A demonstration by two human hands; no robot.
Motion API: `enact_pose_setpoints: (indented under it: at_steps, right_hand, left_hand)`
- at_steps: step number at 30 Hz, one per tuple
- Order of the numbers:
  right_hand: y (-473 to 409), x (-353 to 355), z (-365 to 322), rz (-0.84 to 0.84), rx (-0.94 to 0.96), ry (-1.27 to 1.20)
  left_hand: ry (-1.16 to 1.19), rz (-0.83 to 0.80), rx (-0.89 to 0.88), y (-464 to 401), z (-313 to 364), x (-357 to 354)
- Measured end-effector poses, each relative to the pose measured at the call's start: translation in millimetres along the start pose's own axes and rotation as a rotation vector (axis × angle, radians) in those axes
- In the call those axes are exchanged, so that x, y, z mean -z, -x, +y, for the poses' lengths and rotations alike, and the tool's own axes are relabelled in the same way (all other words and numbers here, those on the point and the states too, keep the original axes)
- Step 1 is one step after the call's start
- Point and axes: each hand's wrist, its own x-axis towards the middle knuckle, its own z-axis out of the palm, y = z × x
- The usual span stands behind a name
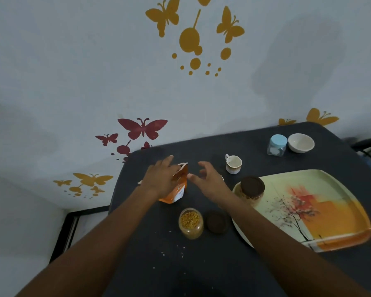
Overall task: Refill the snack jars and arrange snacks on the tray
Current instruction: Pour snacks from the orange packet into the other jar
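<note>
Two hands up: left hand (159,181) grips the pouch (177,187), right hand (210,179) spread beside it. Floppy pouch; pinch its top.

Pale grey-white wall (73,71) bears yellow butterfly decals (165,16) above and red butterfly decals (142,128) lower down. Dark table (180,264) stands against it. Black frame (66,228) sits at floor level left. Lighting dim, with soft shadows.
</note>
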Motion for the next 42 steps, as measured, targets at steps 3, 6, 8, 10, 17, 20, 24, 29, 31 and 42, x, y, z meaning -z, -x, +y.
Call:
enact_pose_setpoints:
  at_steps: [3, 6, 8, 10, 17, 20, 24, 29, 31, 42]
  right_hand:
    - [-2, -10, -10, 0.051, 0.115, 0.139]
    - [-9, -25, -24, 0.047, 0.248, 0.294]
    - [-17, -36, -34, 0.034, 0.332, 0.488]
    - [-28, -45, -43, 0.049, 0.438, 0.728]
    - [-61, -77, -50, -0.049, 0.509, 1.173]
    - [-64, -78, -44, -0.035, 0.529, 1.219]
    - [-67, -82, -39, -0.004, 0.513, 1.216]
    - [-66, -94, -40, -0.022, 0.502, 1.183]
    - [-65, -95, -42, -0.004, 0.504, 1.19]
    - [-61, -58, -49, -0.02, 0.376, 1.2]
  left_hand:
    - [0.055, 0.07, 0.036, 9, -20, 5]
    - [0.092, 0.122, 0.073, 23, -42, 5]
    - [0.129, 0.129, 0.083, 30, -55, 3]
    - [0.203, 0.15, 0.096, 35, -63, 1]
    - [0.308, 0.238, 0.096, 41, -71, -8]
    - [0.322, 0.231, 0.065, 40, -70, -11]
    - [0.234, 0.244, 0.053, 32, -72, -11]
    - [0.011, 0.288, -0.039, 25, -75, -10]
    - [-0.017, 0.294, -0.042, 23, -75, -14]
    - [0.082, 0.25, -0.054, 23, -98, -22]
